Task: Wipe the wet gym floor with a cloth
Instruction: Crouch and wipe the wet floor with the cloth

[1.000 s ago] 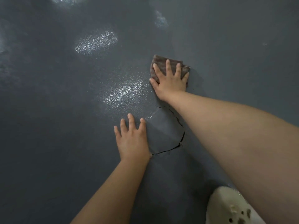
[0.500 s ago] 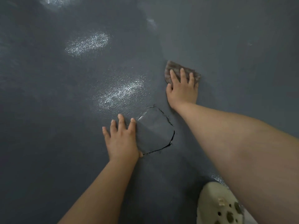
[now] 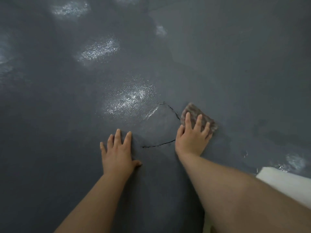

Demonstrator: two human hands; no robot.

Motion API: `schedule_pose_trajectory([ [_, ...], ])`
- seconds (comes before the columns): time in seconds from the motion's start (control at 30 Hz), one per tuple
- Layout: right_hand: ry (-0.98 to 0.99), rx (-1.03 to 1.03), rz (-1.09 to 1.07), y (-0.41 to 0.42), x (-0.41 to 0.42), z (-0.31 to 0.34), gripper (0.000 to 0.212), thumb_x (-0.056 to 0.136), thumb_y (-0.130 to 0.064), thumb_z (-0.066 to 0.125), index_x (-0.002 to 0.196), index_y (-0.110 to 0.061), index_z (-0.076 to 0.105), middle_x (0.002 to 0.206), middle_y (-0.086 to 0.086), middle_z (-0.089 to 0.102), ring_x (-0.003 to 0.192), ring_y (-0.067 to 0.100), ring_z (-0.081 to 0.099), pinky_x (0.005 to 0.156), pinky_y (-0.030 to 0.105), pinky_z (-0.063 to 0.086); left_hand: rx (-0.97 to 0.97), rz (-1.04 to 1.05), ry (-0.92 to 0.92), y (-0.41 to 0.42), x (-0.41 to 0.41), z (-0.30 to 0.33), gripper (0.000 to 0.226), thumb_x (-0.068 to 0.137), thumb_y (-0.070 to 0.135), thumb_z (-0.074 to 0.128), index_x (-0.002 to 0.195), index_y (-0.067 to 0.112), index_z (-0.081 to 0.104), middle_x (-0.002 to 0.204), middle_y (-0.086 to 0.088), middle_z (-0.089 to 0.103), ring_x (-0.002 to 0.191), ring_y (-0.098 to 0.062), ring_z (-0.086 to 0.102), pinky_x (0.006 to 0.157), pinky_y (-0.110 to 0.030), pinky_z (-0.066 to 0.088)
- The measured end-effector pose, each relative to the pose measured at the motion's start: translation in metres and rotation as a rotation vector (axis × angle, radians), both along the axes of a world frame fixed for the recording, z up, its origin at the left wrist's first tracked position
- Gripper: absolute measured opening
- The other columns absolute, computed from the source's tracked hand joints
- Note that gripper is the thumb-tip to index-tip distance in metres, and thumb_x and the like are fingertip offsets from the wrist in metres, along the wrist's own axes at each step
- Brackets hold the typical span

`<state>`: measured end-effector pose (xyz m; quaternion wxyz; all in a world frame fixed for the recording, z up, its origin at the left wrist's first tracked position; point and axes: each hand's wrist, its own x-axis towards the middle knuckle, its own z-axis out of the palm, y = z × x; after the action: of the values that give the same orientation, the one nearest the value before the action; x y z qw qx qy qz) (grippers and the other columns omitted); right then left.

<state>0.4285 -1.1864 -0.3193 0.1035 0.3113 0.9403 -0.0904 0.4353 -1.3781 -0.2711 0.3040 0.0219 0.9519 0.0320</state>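
Note:
A small brown-grey folded cloth lies flat on the dark grey gym floor. My right hand presses on it with spread, straight fingers, covering its near half. My left hand rests flat on the bare floor to the left, fingers straight. Between the two hands runs a curved crack in the floor coating. Shiny wet patches glisten just beyond the crack and farther away at the upper left.
A white object shows at the lower right edge, beside my right forearm. More wet sheen lies just beyond it. A matt, drier-looking stretch of floor spreads to the right of the cloth.
My right hand has drawn the cloth back toward me and rightward, past the crack. My left hand stays planted. The shoe seen earlier at the bottom right is out of view.

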Motion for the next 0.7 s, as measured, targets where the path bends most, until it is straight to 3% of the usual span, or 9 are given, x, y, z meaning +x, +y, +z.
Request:
schedule_pose_trajectory([
  [0.07, 0.053, -0.013, 0.007, -0.031, 0.024, -0.002, 0.049, 0.089, -0.034, 0.051, 0.137, -0.033, 0.048, 0.148, 0.01, 0.039, 0.133, 0.045, 0.034, 0.103, 0.063, 0.026, 0.002, 0.014, -0.011, -0.005, 0.008, 0.001, 0.106, 0.074, 0.06, 0.067, 0.15, 0.03, -0.001, 0.158, -0.007, -0.009, 0.146, -0.029, -0.003, 0.117, -0.048, 0.004],
  [0.17, 0.02, -0.052, 0.136, -0.076, 0.051, 0.001, 0.05, 0.08, -0.04, 0.039, 0.124, -0.032, 0.061, 0.135, 0.012, 0.055, 0.121, 0.045, 0.046, 0.089, 0.066, 0.04, 0.005, 0.03, -0.018, -0.007, 0.02, 0.001, 0.112, 0.07, 0.06, 0.07, 0.15, 0.032, -0.003, 0.157, -0.01, -0.012, 0.145, -0.03, -0.005, 0.117, -0.048, 0.003],
  [0.3, -0.059, -0.052, 0.431, -0.101, 0.071, 0.001, 0.051, 0.08, -0.046, 0.033, 0.122, -0.038, 0.061, 0.132, 0.009, 0.058, 0.121, 0.042, 0.037, 0.087, 0.065, 0.042, 0.019, 0.058, -0.006, -0.006, 0.038, 0.001, 0.1, 0.08, 0.053, 0.062, 0.15, 0.031, -0.005, 0.156, -0.013, -0.017, 0.145, -0.031, -0.008, 0.118, -0.048, 0.003],
  [0.47, 0.036, 0.002, 0.698, -0.05, 0.047, -0.007, 0.05, 0.083, -0.046, 0.034, 0.126, -0.035, 0.059, 0.137, 0.008, 0.053, 0.122, 0.044, 0.049, 0.095, 0.061, 0.039, -0.004, 0.076, -0.033, -0.001, 0.062, -0.002, 0.123, 0.065, 0.06, 0.074, 0.149, 0.032, -0.012, 0.153, -0.014, -0.025, 0.144, -0.032, -0.013, 0.116, -0.048, 0.0],
  [0.6, -0.028, 0.057, 0.62, -0.011, 0.016, 0.001, 0.051, 0.097, -0.046, 0.03, 0.147, -0.041, 0.021, 0.159, 0.001, 0.013, 0.144, 0.035, 0.009, 0.115, 0.05, 0.01, -0.018, 0.1, -0.036, 0.0, 0.079, -0.001, 0.124, 0.066, 0.06, 0.074, 0.148, 0.033, -0.014, 0.152, -0.015, -0.027, 0.144, -0.034, -0.013, 0.116, -0.049, 0.001],
  [0.7, -0.037, 0.059, 0.417, 0.021, 0.011, 0.005, 0.053, 0.099, -0.045, 0.028, 0.149, -0.042, 0.011, 0.16, -0.002, 0.004, 0.145, 0.032, 0.001, 0.116, 0.047, 0.005, -0.02, 0.119, -0.051, -0.003, 0.091, -0.001, 0.124, 0.066, 0.059, 0.074, 0.148, 0.032, -0.015, 0.152, -0.016, -0.028, 0.144, -0.035, -0.014, 0.116, -0.05, 0.002],
])
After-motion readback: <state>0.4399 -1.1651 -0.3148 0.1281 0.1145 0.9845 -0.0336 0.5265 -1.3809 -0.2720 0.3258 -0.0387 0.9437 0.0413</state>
